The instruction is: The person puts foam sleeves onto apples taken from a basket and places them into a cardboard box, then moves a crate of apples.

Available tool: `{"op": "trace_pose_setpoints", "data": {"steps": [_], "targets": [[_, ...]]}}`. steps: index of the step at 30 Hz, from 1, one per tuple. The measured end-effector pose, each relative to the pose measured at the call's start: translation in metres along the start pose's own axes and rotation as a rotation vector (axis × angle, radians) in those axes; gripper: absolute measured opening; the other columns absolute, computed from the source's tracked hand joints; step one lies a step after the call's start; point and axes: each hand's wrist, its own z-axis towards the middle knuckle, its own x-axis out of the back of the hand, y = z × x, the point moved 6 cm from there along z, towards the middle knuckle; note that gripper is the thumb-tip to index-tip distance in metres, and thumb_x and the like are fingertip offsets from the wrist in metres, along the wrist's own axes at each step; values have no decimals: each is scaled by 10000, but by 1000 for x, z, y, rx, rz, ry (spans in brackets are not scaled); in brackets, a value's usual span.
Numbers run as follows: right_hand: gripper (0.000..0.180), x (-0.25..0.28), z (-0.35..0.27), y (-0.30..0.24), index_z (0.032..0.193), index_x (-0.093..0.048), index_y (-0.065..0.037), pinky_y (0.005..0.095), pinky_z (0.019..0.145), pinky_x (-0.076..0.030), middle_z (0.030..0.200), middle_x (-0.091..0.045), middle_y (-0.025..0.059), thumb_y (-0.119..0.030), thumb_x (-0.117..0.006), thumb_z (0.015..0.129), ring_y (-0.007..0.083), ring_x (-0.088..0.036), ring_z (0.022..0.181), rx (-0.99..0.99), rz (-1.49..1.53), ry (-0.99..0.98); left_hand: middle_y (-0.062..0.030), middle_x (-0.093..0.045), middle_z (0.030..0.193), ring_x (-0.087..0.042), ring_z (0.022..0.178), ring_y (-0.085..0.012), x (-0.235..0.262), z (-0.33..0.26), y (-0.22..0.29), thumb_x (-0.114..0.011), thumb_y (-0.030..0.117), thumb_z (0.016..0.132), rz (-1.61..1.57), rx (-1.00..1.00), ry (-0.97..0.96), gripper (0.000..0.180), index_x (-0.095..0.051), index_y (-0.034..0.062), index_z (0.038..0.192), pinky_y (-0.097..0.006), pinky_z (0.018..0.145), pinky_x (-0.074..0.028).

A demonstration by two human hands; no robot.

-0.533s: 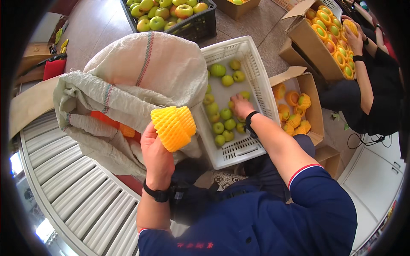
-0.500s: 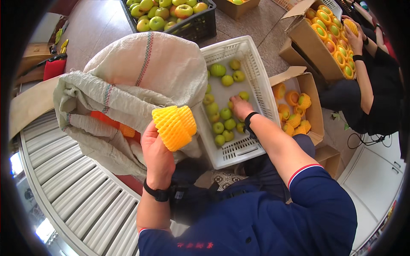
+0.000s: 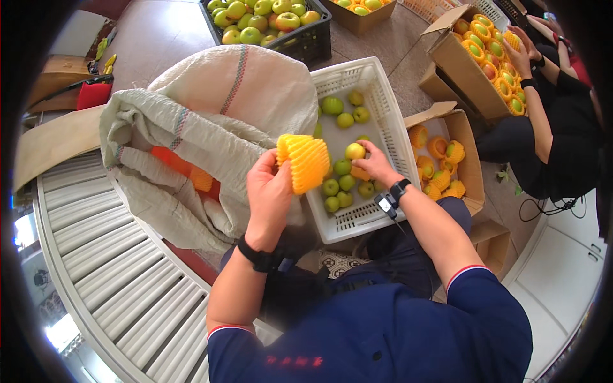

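My left hand (image 3: pixel 269 191) is closed on a yellow foam net sleeve (image 3: pixel 304 163), held up over the left edge of the white plastic crate (image 3: pixel 353 231). In my right hand (image 3: pixel 377 166) is a yellow-green apple (image 3: pixel 355 151), gripped between thumb and fingers above the crate. Several green apples (image 3: pixel 345 182) lie below on the crate floor, some hidden behind the sleeve and my hand. Left of the crate, a large woven sack (image 3: pixel 211 140) gapes, with orange foam sleeves (image 3: pixel 201 179) inside it.
A cardboard box (image 3: pixel 469 163) with sleeved apples stands right of the crate. Beyond it a co-worker's hands (image 3: pixel 522 54) hold a sleeved fruit over a fuller carton (image 3: pixel 456 70). A black crate of apples (image 3: pixel 313 45) stands at the far side. A slatted grey surface (image 3: pixel 115 255) curves along the left.
My right hand has lifted an apple from the crate floor. My left hand has moved right with the foam sleeve, bringing it nearer the apple.
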Motion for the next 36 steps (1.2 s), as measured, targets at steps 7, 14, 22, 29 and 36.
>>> {"op": "trace_pose_setpoints", "data": {"steps": [7,14,22,29,36], "targets": [[544,1,-68,-112,1446,-419,-128,346,860,-531,1223,-613,57,-114,-591,929,198,-644,1004,-152,1053,-333,-29,-681,897,-618,729,-76,1,-7,2,-644,66,933,241,-204,116,133,-665,-40,1010,-241,657,-498],[617,18,-138,-174,1431,-424,-67,383,958,-516,1271,-602,85,-110,-658,862,232,-630,1096,88,955,-227,-139,-636,917,-634,843,-293,-19,-30,22,-691,95,837,736,-491,232,174,-669,-8,975,-373,767,-511],[609,17,-206,-229,1409,-470,-18,314,1067,-433,1309,-584,69,-7,-690,841,157,-563,1213,335,867,-141,-150,-613,983,-629,905,-366,-46,-67,18,-681,113,818,922,-604,277,200,-661,60,1010,-454,770,-518],[571,7,-199,-218,1387,-501,-11,322,1044,-451,1302,-585,67,-59,-722,864,153,-564,1186,213,781,-98,-181,-648,966,-638,907,-372,-54,-88,5,-696,91,819,760,-554,199,224,-658,10,1024,-440,785,-520],[543,32,-207,-216,1253,-598,-22,368,984,-491,1234,-592,138,-113,-773,747,278,-595,1153,583,-37,388,-164,-653,932,-662,759,-297,-57,-88,-4,-685,70,851,556,-523,159,171,-653,-9,999,-388,696,-534]]}}
